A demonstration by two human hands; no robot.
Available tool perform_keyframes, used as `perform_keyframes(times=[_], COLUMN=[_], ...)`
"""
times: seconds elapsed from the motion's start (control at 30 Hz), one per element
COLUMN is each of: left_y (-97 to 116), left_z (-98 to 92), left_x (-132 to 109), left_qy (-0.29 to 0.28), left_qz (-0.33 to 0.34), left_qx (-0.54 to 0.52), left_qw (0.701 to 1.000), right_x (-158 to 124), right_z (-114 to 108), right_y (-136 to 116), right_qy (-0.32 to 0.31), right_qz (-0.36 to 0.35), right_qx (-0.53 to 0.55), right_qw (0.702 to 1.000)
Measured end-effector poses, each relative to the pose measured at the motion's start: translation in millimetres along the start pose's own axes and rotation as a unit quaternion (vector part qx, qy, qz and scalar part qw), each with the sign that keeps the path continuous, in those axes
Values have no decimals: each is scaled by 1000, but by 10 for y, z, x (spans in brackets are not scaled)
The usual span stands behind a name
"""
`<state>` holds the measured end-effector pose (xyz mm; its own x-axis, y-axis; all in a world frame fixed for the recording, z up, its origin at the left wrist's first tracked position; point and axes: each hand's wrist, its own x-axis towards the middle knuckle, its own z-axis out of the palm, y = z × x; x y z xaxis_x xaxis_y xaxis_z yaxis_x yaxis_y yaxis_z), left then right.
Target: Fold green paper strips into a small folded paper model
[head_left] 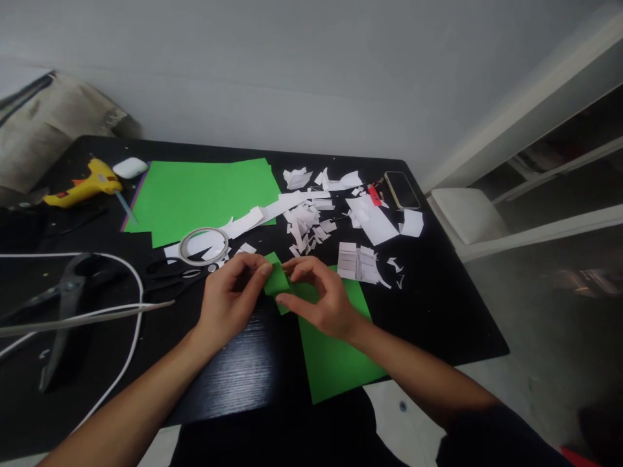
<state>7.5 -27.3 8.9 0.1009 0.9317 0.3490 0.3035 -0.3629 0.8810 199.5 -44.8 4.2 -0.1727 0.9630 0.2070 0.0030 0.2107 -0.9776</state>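
Observation:
Between my hands is a small folded piece of green paper point(276, 279), held up over the black table. My left hand point(234, 288) pinches its left side between thumb and fingers. On the other side, my right hand point(318, 295) has its thumb and fingers apart around the paper's right edge; the fingertips look close to it, but contact is hard to make out. A larger green sheet point(335, 363) lies under my right hand and forearm. Just beyond my right hand sits a folded white paper piece point(357, 263).
A roll of tape point(203, 246), black scissors point(182, 275) and white paper scraps point(306, 224) lie ahead. Large green sheets point(209, 194), a yellow glue gun point(90, 183) and a white case point(130, 168) are back left. A phone point(402, 190) lies back right; a white cable point(139, 311) curves at left.

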Motion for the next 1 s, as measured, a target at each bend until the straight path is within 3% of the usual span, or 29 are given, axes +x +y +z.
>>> perform_keyframes(times=[0.4, 0.57, 0.77, 1.0], left_y=[27, 29, 41, 53], left_z=[44, 45, 59, 79], left_x=[-32, -26, -31, -25], left_qy=[5, 9, 13, 15], left_qz=[18, 17, 16, 36], left_qx=[43, 44, 30, 40], left_qw=[999, 999, 999, 998], right_x=[0, -2, 0, 15], right_z=[18, 15, 57, 68], right_y=[26, 35, 8, 34], right_qy=[26, 19, 40, 13], right_qz=[-28, 18, 92, 96], right_qx=[-43, -32, 64, 4], right_qw=[998, 999, 993, 995])
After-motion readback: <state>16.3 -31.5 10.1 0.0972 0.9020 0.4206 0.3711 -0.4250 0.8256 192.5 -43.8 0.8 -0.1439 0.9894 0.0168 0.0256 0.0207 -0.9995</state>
